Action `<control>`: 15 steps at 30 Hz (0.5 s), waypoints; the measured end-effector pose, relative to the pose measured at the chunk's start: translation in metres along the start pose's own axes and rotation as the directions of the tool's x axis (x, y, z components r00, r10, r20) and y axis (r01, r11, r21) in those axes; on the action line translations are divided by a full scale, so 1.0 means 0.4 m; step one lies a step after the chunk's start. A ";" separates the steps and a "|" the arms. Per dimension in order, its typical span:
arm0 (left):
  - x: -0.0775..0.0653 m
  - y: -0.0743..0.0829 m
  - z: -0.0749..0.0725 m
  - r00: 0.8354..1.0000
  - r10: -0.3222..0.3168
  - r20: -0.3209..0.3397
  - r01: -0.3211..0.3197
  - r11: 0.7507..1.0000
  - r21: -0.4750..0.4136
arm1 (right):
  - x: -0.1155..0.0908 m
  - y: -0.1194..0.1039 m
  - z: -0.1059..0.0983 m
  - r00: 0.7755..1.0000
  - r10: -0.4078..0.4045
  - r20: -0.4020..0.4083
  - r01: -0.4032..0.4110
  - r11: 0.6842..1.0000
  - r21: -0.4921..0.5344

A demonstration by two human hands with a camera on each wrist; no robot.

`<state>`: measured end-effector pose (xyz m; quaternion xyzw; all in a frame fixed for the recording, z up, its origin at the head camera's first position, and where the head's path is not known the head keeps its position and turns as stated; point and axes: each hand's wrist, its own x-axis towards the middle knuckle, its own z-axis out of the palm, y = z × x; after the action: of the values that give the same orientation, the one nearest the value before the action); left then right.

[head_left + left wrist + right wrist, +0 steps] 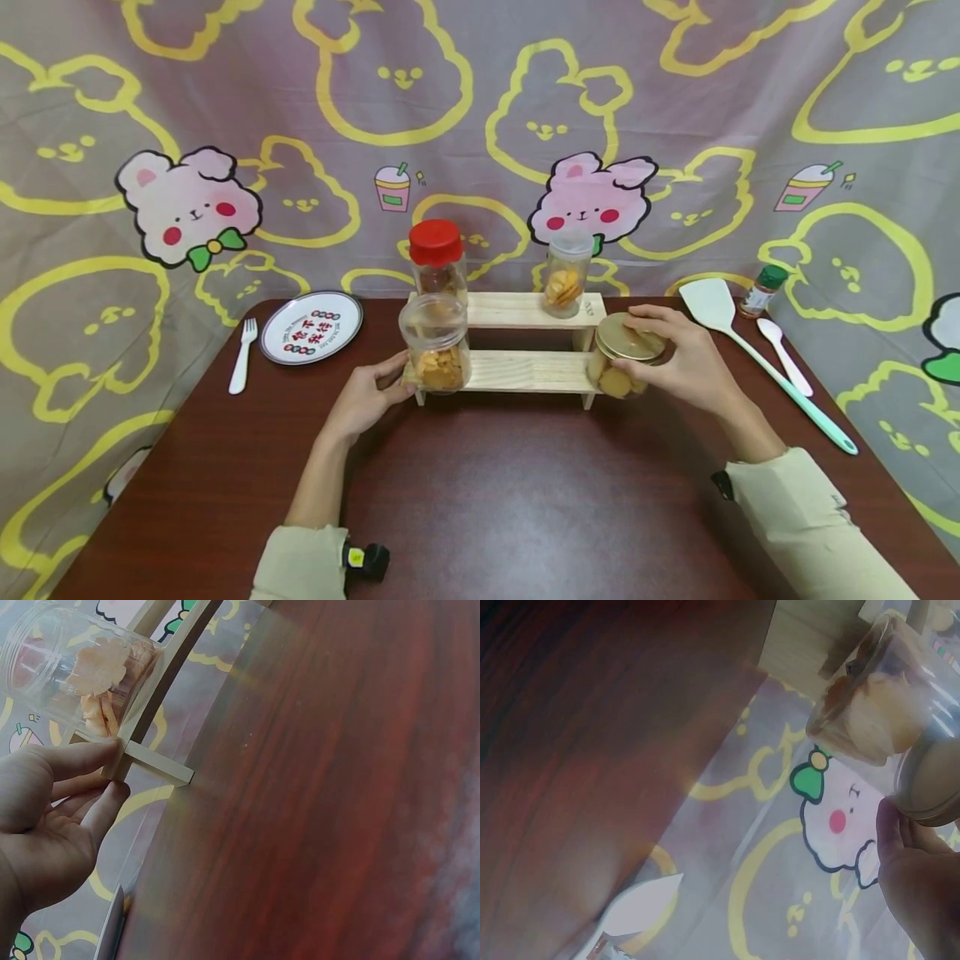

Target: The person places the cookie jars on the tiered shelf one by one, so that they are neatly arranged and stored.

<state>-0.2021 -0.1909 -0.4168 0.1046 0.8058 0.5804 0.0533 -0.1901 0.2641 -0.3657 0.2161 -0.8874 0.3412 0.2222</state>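
Note:
A two-tier wooden rack (525, 371) stands at the back of the table. My left hand (369, 402) pinches the left end of its lower shelf between thumb and fingers. Right of it on that shelf is a clear jar (441, 367) of orange crackers. My right hand (688, 360) grips the gold lid of a round biscuit jar (617, 382) at the shelf's right end. This jar looks tilted in the head view; whether its base touches the shelf is unclear. The upper shelf bears a red-lidded jar (437, 246) and a pale-lidded cracker jar (567, 279).
To the left lie a white plate (347, 321) with red lettering and a white fork (242, 358). On the right are a long spatula (780, 379), a white spoon (783, 354) and a green-capped shaker (761, 292). A patterned cloth (465, 92) hangs behind the table (510, 500).

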 end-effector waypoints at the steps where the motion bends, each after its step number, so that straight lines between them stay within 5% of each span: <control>1: 0.000 -0.001 -0.001 1.000 0.002 -0.002 -0.002 1.000 0.007 | 0.002 -0.001 0.003 1.000 -0.008 0.002 0.008 1.000 -0.002; 15: -0.001 -0.001 -0.001 1.000 -0.008 0.001 0.008 1.000 0.001 | 0.008 -0.023 0.011 0.996 -0.039 0.075 0.042 0.999 -0.033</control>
<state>-0.2018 -0.1914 -0.4171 0.1018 0.8065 0.5797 0.0560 -0.1888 0.2542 -0.3624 0.2428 -0.8963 0.3129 0.1995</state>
